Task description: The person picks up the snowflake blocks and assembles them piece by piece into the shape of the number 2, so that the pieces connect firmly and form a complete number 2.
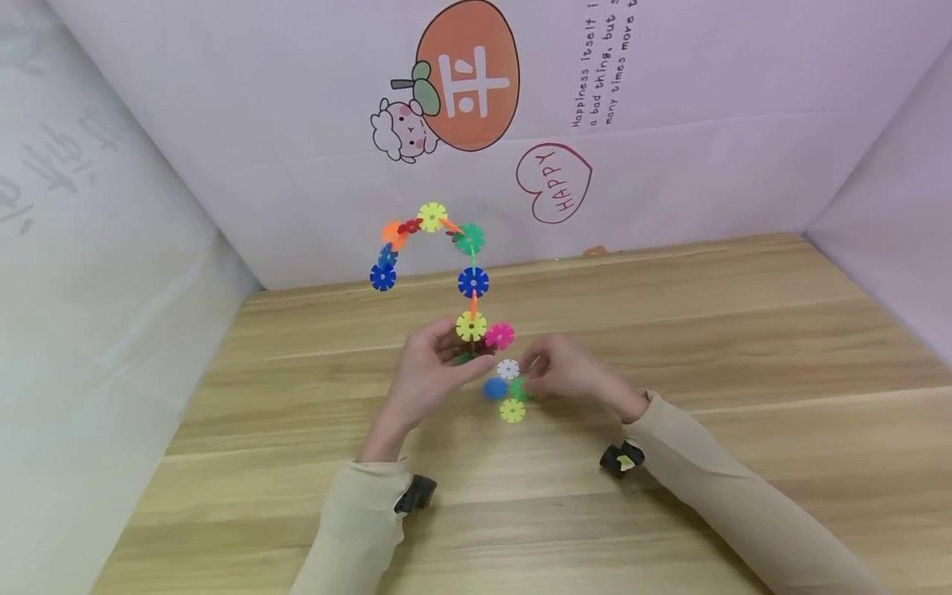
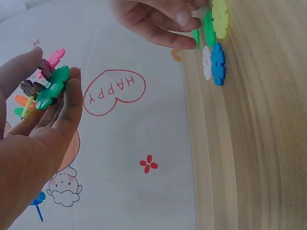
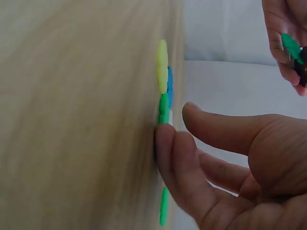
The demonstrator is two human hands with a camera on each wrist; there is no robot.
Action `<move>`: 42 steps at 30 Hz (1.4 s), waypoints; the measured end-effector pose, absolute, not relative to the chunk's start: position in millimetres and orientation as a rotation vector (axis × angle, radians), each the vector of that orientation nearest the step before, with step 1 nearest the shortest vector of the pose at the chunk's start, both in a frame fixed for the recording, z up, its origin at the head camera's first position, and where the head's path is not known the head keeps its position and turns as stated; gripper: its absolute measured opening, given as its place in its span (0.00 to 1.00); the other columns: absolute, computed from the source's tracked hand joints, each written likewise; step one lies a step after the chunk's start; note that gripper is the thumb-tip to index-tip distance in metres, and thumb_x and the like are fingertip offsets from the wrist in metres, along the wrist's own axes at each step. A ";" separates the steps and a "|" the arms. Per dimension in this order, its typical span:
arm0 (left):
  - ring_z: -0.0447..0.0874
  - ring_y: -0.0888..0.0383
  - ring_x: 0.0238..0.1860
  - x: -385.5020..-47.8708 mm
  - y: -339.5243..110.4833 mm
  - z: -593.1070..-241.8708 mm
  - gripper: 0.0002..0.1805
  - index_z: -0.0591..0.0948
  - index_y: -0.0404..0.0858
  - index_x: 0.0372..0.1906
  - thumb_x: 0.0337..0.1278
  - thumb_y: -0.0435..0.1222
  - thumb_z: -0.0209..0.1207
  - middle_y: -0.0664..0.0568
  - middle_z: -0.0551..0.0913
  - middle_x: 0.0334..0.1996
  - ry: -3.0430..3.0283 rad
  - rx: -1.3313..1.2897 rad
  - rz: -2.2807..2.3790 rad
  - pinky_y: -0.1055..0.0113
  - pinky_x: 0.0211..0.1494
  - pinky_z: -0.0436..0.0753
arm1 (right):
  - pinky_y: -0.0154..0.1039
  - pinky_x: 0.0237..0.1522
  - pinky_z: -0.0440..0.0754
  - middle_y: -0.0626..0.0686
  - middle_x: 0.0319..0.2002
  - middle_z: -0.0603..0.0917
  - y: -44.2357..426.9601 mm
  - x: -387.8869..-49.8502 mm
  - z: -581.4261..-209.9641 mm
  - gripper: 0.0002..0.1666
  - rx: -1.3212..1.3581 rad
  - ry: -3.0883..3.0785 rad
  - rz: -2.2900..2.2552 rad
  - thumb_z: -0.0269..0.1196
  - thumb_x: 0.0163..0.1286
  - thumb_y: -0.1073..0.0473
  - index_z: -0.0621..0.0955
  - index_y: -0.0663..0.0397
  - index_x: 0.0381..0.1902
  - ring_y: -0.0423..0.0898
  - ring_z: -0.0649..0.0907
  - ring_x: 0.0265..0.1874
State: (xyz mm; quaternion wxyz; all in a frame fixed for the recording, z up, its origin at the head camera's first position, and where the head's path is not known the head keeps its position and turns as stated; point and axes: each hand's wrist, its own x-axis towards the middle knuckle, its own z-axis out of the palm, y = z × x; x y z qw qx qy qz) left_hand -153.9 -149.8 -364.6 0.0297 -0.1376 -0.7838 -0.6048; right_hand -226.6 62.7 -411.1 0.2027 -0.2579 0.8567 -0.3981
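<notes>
My left hand (image 1: 427, 372) holds a curved chain of interlocking plastic snowflake discs (image 1: 473, 283) above the table, gripping its lower end. In the left wrist view, green discs (image 2: 58, 77) and dark ones sit between its thumb and fingers, with a pink disc beside them. The chain arches up and bends left to a blue disc. My right hand (image 1: 568, 372) is low at the tabletop, its fingertips by a loose green disc (image 1: 518, 388). Thumb and forefinger stand apart with nothing pinched between them. White (image 1: 508, 369), blue (image 1: 494, 388) and yellow (image 1: 512, 411) discs lie close by.
The wooden table (image 1: 297, 446) meets a printed wall sheet (image 1: 312, 190) at the back. White sheets also flank both sides. Another green disc (image 3: 164, 206) lies past the right hand's fingers in the right wrist view. Small dark cameras (image 1: 416, 493) are strapped at both wrists.
</notes>
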 end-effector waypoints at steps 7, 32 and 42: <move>0.83 0.53 0.49 -156.0 -146.8 -365.4 0.19 0.78 0.34 0.51 0.52 0.30 0.68 0.45 0.84 0.47 -2.446 -0.463 -1.849 0.62 0.55 0.79 | 0.34 0.25 0.73 0.51 0.24 0.77 60.1 -228.6 -413.0 0.19 -0.756 2.463 -1.001 0.74 0.50 0.65 0.81 0.63 0.40 0.43 0.73 0.23; 0.82 0.53 0.48 -155.8 -147.6 -365.1 0.18 0.79 0.37 0.50 0.53 0.31 0.67 0.47 0.84 0.46 -2.484 -0.407 -1.850 0.61 0.56 0.79 | 0.41 0.35 0.82 0.59 0.36 0.83 68.7 -226.8 -397.6 0.07 -0.927 2.452 -1.116 0.60 0.61 0.73 0.76 0.59 0.36 0.51 0.83 0.34; 0.82 0.52 0.47 -154.5 -148.4 -366.8 0.18 0.79 0.36 0.50 0.53 0.31 0.67 0.46 0.83 0.45 -2.472 -0.426 -1.872 0.60 0.55 0.79 | 0.45 0.34 0.84 0.57 0.34 0.81 85.5 -220.9 -355.6 0.06 -0.895 2.458 -1.458 0.61 0.63 0.72 0.76 0.61 0.37 0.54 0.83 0.31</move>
